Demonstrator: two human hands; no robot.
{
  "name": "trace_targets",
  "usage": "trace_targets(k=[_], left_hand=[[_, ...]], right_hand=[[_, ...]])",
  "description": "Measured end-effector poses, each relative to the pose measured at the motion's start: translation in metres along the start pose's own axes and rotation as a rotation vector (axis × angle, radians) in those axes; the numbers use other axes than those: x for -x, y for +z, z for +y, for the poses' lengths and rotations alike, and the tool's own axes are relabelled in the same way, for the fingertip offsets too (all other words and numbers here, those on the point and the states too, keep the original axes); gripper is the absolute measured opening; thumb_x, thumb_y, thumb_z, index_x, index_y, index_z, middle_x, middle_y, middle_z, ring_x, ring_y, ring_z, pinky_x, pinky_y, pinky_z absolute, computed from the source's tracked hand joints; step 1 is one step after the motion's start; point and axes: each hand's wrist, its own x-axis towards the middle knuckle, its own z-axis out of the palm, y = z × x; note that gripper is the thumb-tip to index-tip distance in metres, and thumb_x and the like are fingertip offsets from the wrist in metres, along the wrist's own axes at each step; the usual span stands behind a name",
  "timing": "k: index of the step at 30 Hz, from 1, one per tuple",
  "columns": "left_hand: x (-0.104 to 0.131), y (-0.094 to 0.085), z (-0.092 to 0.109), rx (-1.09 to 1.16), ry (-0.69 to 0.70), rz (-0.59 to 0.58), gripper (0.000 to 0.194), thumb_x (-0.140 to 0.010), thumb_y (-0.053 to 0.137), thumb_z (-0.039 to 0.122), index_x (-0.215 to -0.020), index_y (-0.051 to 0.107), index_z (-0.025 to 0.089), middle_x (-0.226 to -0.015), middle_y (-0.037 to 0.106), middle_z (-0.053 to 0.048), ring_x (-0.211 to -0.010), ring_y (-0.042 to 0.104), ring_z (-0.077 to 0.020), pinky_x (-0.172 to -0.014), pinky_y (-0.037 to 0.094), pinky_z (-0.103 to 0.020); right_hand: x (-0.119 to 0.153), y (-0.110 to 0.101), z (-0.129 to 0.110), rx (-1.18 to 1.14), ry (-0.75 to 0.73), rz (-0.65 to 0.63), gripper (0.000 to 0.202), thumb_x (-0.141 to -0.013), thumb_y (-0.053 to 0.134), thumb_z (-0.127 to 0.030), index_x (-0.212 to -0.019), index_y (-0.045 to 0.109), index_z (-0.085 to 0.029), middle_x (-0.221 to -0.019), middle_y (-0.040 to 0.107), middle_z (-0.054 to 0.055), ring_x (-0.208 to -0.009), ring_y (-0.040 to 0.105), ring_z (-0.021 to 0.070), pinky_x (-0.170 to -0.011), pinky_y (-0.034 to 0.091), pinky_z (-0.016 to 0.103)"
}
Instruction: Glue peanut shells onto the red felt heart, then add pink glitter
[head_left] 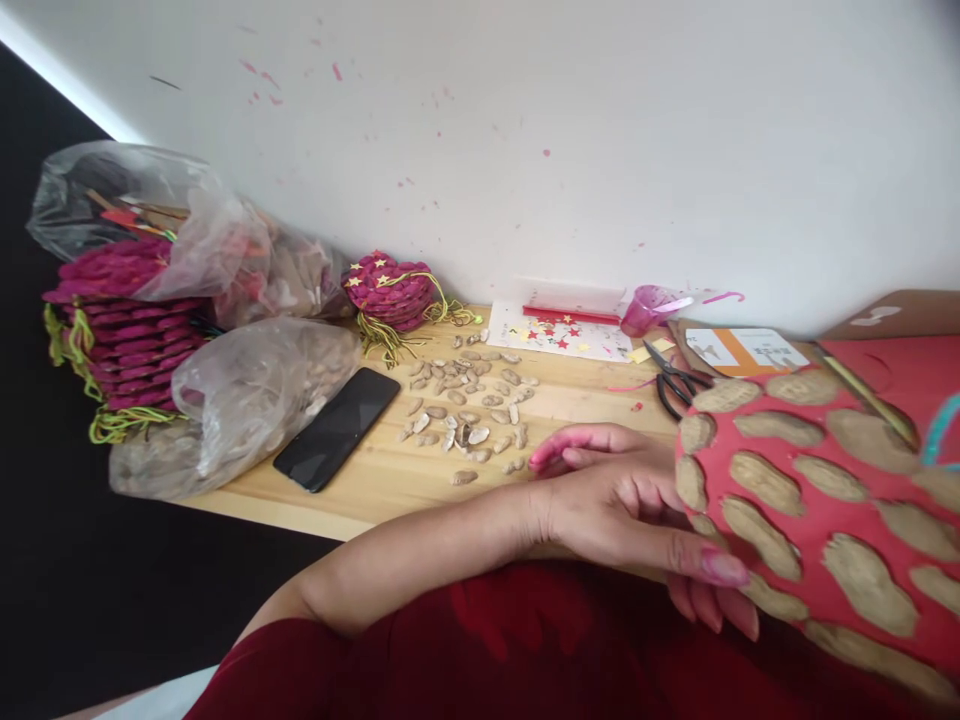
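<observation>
The left hand [622, 505] had its thumb at the red sheet [814, 530] (studded with peanuts [870, 585]), its grip impossible to judge; loose peanuts [469, 416] lay left of that sheet.

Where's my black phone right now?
In the head view, the black phone is left of centre, lying on the wooden table between the clear plastic bag on its left and the loose peanuts on its right.

Loose peanuts [456, 397] on the table [585, 395], between phone [337, 430] at left and peanut-covered panel [816, 518] at right
</observation>
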Motion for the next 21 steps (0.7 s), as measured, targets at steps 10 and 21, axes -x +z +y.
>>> trace_targets(k=[10, 21], left_hand=[[-0.008, -0.002, -0.01, 0.04, -0.13, 0.02, 0.013, -0.088, 0.063, 0.004, -0.085, 0.072, 0.014, -0.078, 0.074, 0.0, -0.068, 0.072, -0.0121, -0.068, 0.059, -0.022], [0.0, 0.0, 0.0, -0.051, -0.071, 0.071, 0.022, -0.083, 0.077, 0.036, -0.086, 0.073, 0.015, -0.083, 0.074, -0.003, -0.074, 0.073, -0.0176, -0.074, 0.059, -0.03]], right_hand=[[-0.073, 0.012, -0.004, -0.14, 0.048, -0.413, 0.033, -0.096, 0.064, -0.034, -0.122, 0.069, -0.016, -0.127, 0.071, 0.012, -0.116, 0.07, 0.0226, -0.104, 0.054, 0.038], [-0.078, 0.034, -0.021, -0.106, -0.024, -0.591, 0.025, -0.098, 0.062, -0.037, -0.111, 0.072, -0.02, -0.117, 0.074, 0.007, -0.112, 0.07, 0.0175, -0.101, 0.052, 0.031]])
